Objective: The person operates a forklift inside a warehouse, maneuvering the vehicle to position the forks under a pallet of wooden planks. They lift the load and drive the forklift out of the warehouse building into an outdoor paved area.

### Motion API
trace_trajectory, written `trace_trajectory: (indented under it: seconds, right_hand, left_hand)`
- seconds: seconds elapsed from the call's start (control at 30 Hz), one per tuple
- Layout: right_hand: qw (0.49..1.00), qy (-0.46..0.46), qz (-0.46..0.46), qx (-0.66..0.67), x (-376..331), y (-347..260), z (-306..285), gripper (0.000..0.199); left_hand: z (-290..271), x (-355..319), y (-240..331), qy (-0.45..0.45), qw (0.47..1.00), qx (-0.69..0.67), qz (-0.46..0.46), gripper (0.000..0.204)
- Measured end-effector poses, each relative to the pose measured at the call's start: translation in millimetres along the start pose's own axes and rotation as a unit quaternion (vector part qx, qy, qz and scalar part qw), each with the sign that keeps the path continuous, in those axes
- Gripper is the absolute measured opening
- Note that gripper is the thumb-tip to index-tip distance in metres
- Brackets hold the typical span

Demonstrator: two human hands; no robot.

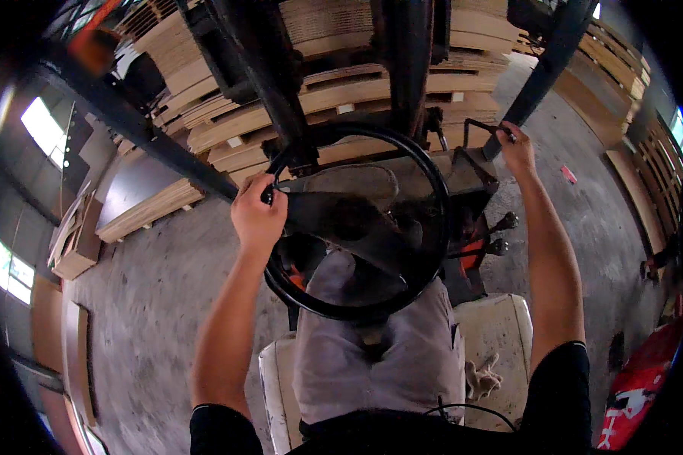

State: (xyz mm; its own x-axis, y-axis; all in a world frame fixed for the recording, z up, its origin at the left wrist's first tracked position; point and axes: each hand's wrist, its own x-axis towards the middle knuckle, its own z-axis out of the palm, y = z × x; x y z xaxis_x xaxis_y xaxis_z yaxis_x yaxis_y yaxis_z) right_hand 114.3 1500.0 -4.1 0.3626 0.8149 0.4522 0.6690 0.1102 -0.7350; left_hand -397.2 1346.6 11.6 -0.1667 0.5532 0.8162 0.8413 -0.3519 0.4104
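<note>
A person sat on the worn white seat (501,326) of a forklift, seen from a camera on their head looking down over grey-trousered legs. The left hand (256,216) was closed around the small knob (268,196) on the upper left rim of the round black steering wheel (432,189), fingers wrapped fully round it. The right arm reached forward and to the right, and the right hand (517,148) was closed on the top of a thin black control lever (495,144) beside the dashboard; how tightly could not be told, since the fingers hid the lever's end. Two more black-knobbed levers (502,233) stood untouched lower down, right of the wheel. A pair of pale work gloves (479,377) lay on the seat by the right thigh.

Ahead, beyond the dark steel mast (410,61), tall stacks of light brown plywood sheets on pallets (341,95) filled the view, close in front of the machine. More board stacks (140,208) lay to the left and along the right wall, on a grey concrete floor (152,303).

Judging from this, the forklift stood facing the plywood stacks with both hands on its controls. No load showed on the machine; the forks themselves were hidden, so whether they were under a pallet could not be told.
</note>
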Motion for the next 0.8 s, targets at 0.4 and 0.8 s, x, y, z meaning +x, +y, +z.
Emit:
trace_trajectory:
  seconds: [0.4,0.8]
  right_hand:
    - [0.976,0.024,0.098,0.192,-140.1,35.4,-3.2,0.051]
    - [0.977,-0.173,0.107,0.056,-106.8,49.0,61.1,0.060]
  left_hand:
    - [-6.2,-1.5,-5.9,-0.018,0.999,0.015,-0.030,0.025]
    - [9.8,-1.1,-4.5,-0.006,1.000,0.007,-0.008,0.025]
